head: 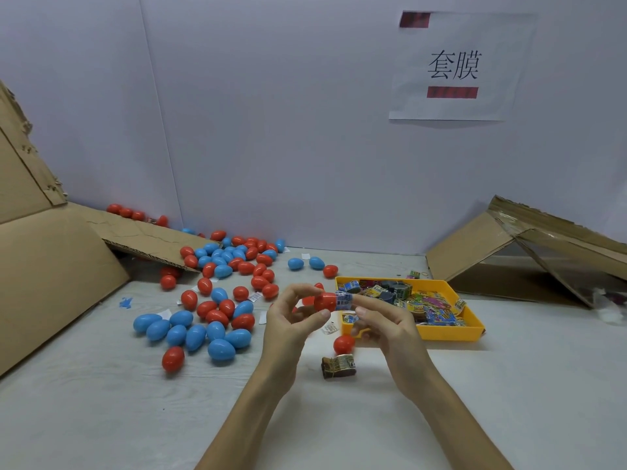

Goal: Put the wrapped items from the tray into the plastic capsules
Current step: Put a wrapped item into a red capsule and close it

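While partly inside a glossy red half-capsule, one crinkly wrapped item.

Near the middle, the left hand pinches a red capsule half while the right hand holds a blue wrapped item at its open mouth. Just behind them to the right sits the yellow tray of wrapped items, with 1 red capsule piece and a banded bundle on the table nearer. Red and blue capsules lie scattered to the left.
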The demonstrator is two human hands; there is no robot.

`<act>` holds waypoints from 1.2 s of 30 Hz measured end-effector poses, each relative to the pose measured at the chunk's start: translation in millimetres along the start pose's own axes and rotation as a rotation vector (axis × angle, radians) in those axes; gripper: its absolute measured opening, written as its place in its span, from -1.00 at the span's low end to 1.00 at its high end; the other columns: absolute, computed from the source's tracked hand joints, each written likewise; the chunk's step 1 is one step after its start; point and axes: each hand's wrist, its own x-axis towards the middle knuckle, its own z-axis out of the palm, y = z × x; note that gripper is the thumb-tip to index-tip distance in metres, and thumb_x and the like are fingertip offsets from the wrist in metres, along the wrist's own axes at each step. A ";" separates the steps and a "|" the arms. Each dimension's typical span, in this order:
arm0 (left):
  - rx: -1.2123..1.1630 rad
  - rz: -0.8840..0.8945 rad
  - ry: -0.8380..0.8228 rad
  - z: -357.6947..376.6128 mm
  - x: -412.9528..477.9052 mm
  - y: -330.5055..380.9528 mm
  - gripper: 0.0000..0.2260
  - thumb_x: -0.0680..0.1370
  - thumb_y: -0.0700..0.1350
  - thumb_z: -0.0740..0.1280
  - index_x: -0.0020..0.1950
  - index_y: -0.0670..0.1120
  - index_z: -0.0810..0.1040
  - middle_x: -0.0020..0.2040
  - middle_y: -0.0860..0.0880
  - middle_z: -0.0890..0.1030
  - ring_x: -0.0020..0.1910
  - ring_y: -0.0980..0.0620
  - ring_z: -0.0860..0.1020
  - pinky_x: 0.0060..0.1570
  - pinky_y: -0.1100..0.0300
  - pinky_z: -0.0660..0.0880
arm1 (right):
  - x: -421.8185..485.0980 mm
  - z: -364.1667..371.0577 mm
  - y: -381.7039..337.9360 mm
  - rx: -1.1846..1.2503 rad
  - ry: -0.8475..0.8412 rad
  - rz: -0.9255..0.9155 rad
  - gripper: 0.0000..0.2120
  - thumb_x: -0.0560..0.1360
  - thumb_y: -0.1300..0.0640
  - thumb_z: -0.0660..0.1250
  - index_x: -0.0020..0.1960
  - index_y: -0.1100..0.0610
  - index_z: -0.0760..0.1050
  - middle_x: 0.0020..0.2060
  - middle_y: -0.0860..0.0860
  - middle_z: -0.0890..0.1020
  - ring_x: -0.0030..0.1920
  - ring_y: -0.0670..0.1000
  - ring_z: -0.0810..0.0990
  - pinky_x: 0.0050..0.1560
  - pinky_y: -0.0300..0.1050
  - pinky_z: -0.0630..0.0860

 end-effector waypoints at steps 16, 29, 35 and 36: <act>0.122 -0.003 -0.189 9.8 -7.5 0.2 -0.72 0.45 -0.04 0.48 0.14 0.15 0.63 0.05 0.18 0.69 0.09 0.17 0.64 -0.07 0.31 0.58 | 2.8 -8.9 5.0 -0.014 0.104 -0.094 -0.88 0.47 0.21 0.43 -0.10 0.03 0.71 -0.15 -0.01 0.72 -0.07 -0.09 0.67 -0.17 -0.29 0.57; 0.170 0.000 -0.105 9.1 -5.1 -1.6 -0.74 0.42 -0.09 0.54 0.06 0.13 0.63 -0.04 0.26 0.67 0.02 0.23 0.63 -0.15 0.36 0.57 | 3.3 -8.4 6.2 -0.207 0.094 -0.184 -0.71 0.47 0.27 0.45 0.01 -0.11 0.66 -0.18 -0.13 0.66 -0.15 -0.11 0.63 -0.16 -0.25 0.57; 0.161 -0.025 -0.093 9.3 -5.0 -1.4 -0.73 0.44 -0.13 0.53 0.10 0.10 0.66 0.04 0.14 0.68 0.08 0.04 0.64 0.07 0.09 0.63 | 3.8 -6.9 7.9 -0.290 0.058 -0.301 -0.70 0.47 0.31 0.44 -0.06 -0.11 0.68 -0.09 -0.14 0.67 -0.05 -0.07 0.64 -0.05 -0.23 0.57; 0.158 -0.027 -0.091 9.2 -5.2 -1.1 -0.73 0.44 -0.13 0.53 0.10 0.10 0.66 0.06 0.12 0.68 0.08 0.03 0.63 0.08 0.09 0.63 | 3.9 -6.6 8.4 -0.310 0.060 -0.308 -0.71 0.47 0.29 0.44 -0.07 -0.13 0.67 -0.09 -0.16 0.66 -0.03 -0.08 0.63 -0.04 -0.23 0.57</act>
